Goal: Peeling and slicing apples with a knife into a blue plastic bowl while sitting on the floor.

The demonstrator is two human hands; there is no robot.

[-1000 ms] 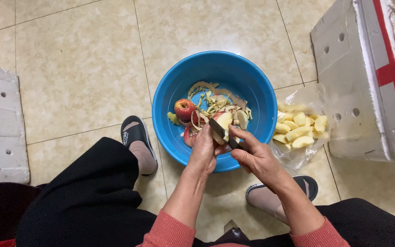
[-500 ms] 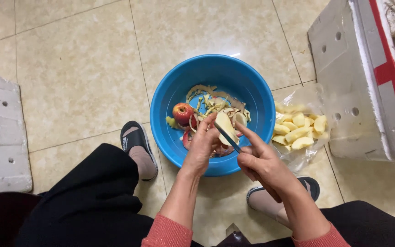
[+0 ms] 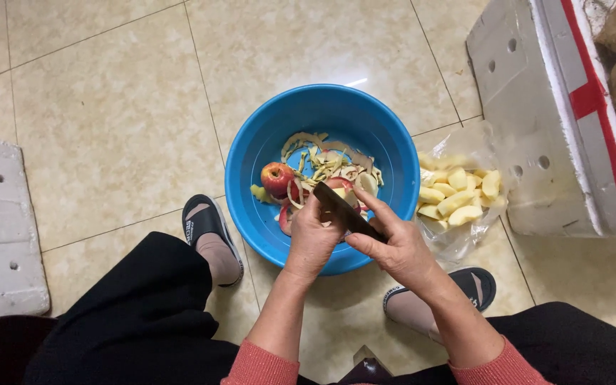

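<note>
From the head camera, the left hand [image 3: 313, 239] was curled around a partly peeled apple [image 3: 341, 191] over the blue basin [image 3: 251, 153], at about six o'clock inside its rim. The right hand [image 3: 393, 246] was closed on a dark knife [image 3: 347, 212], its blade laid across the fruit. Paring looked to be the step underway; the next stroke would call for turning the apple. Peels [image 3: 322, 164] and a red apple [image 3: 277, 178] lay at the basin's centre. A bag of cut pieces [image 3: 458, 196] crowded three o'clock; open tile lay at ten.

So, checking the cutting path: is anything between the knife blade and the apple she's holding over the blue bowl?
Nothing visible. The right hand lays the knife straight against the apple gripped by the left hand above the blue bowl.
</note>
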